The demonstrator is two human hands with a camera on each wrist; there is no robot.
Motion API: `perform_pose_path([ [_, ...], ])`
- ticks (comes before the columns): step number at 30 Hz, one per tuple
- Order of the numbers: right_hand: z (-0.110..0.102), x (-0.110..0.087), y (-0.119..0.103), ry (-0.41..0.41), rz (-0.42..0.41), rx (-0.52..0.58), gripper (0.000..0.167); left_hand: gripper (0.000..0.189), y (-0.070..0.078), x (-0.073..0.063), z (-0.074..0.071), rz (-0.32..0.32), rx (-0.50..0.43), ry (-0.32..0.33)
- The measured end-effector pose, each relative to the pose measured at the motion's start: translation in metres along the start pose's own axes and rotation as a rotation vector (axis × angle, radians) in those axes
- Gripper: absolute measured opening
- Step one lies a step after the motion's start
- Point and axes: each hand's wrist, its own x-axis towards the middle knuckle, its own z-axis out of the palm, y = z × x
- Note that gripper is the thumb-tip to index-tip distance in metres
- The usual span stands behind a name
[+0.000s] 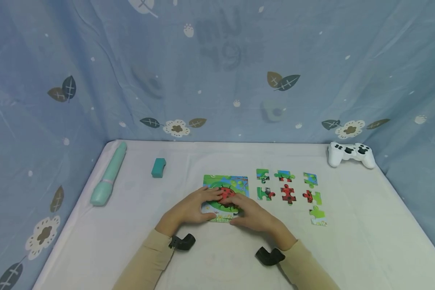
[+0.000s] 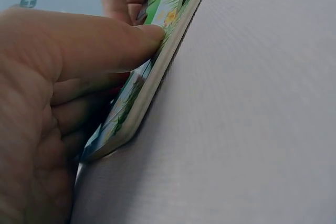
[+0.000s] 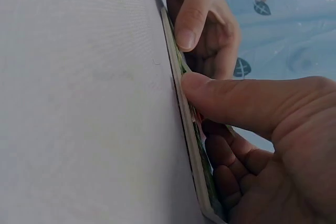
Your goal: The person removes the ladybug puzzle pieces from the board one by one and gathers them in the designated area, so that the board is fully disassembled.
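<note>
A ladybug jigsaw board (image 1: pixel 241 183) lies flat at the middle of the table, its lower part covered by both hands. My left hand (image 1: pixel 195 206) lies over its left side, the thumb at the near edge. From the right, my right hand (image 1: pixel 253 213) reaches over the board with curled fingers. It pinches a flower-patterned puzzle piece (image 2: pixel 172 4), which stands slightly tilted off the board in the left wrist view. The left thumb (image 2: pixel 139 40) touches near that piece's edge. Fingers hide much of the piece.
Several loose puzzle pieces (image 1: pixel 288 194) lie right of the board in loose rows. A white game controller (image 1: pixel 351 154) sits at the back right. Toward the back left are a teal block (image 1: pixel 158 167) and a long mint-green object (image 1: pixel 108 175). A patterned blue curtain (image 1: pixel 221 80) hangs behind.
</note>
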Motion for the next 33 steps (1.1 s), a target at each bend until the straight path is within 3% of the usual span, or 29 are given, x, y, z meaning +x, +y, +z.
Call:
perform_pose_path([
  [9, 0.0005, -0.0008, -0.0003, 0.023, 0.028, 0.015, 0.049, 0.056, -0.0006, 0.0008, 0.0009, -0.015, -0.024, 0.003],
  [33, -0.0007, -0.0017, -0.0059, 0.110, 0.073, -0.075, 0.046, 0.060, 0.0005, -0.0008, 0.0001, -0.037, -0.042, -0.004],
])
